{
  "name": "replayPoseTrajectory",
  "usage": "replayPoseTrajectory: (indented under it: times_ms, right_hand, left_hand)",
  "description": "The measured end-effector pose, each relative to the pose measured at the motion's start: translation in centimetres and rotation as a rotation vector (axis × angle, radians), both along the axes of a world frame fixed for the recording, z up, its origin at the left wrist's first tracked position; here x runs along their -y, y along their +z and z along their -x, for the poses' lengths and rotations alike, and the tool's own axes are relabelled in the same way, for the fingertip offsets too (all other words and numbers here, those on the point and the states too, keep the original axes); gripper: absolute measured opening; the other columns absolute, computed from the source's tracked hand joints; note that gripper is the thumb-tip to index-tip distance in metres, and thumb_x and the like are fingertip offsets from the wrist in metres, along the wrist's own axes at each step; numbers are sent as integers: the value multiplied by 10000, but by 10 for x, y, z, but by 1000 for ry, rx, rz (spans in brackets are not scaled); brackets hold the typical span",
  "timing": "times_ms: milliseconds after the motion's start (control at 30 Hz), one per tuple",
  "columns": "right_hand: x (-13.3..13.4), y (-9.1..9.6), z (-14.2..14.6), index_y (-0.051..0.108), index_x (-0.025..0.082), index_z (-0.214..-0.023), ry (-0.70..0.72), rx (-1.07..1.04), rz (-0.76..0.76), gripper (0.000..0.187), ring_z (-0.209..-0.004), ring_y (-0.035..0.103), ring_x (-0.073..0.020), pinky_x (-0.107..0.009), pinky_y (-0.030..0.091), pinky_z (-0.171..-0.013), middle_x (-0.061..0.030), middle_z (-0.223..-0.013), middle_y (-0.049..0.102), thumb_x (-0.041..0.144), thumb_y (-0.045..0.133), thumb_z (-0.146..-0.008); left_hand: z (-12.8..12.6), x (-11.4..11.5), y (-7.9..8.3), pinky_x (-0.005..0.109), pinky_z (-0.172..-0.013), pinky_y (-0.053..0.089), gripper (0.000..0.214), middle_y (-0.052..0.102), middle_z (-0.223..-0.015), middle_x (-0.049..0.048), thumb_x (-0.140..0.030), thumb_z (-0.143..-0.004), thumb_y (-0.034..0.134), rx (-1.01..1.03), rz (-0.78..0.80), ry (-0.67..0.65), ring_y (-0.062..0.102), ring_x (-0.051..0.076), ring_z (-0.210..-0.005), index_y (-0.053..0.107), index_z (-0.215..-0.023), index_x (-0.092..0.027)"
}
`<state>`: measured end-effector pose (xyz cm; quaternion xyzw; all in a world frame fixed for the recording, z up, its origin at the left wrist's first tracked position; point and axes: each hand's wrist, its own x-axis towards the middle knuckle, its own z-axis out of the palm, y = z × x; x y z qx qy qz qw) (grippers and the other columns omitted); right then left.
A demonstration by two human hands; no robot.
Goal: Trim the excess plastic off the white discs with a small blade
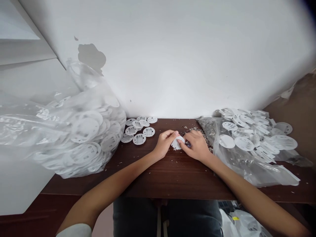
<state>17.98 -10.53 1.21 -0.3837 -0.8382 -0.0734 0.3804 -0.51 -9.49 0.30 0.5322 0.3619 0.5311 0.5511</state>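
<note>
Both of my hands meet over the middle of the dark wooden table (172,177). My left hand (165,143) pinches the left edge of a small round white plastic disc (178,142). My right hand (197,145) is closed against the disc's right side, with something small and dark at its fingertips that I cannot make out. Tiny metal bits (197,130) lie scattered just behind my hands.
A big clear bag (81,138) full of white discs fills the left. A small group of discs (139,130) lies by the wall. On the right, loose discs (249,131) rest on a flat plastic bag (247,164). White wall behind.
</note>
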Motion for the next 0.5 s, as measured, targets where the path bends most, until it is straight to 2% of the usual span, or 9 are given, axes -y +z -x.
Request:
replayPoseTrajectory:
  times_ms: [133,267,367,500]
  right_hand:
    - [2,-1,2,538,225,-754,40,1,-4,277,-703,510,-197,-367,342,-728,-9,-666,589,360,614,-983]
    - [3,-3,4,546,223,-762,40,30,-10,269,-709,506,-201,-371,344,-722,-14,-676,599,361,621,-981]
    - [2,-3,2,558,222,-763,17,20,4,272,-711,520,-207,-378,360,-728,-19,-678,601,366,619,-985]
    - [-1,2,-4,622,219,-829,32,-36,45,245,-738,553,-232,-399,404,-744,-45,-727,639,350,548,-1023]
  left_hand:
    - [0,-2,-1,242,-550,337,484,512,-657,-17,-612,-908,643,5,14,11,427,93,-581,632,-734,-161]
    - [0,-4,-4,253,-558,329,542,491,-650,-8,-633,-919,612,14,19,49,415,95,-579,585,-654,-161]
    - [0,-4,-4,249,-573,351,480,512,-659,-9,-603,-895,665,57,50,17,449,99,-593,644,-714,-159]
    - [0,-4,-2,251,-637,421,341,621,-774,13,-496,-829,782,152,97,-54,544,120,-687,732,-899,-166]
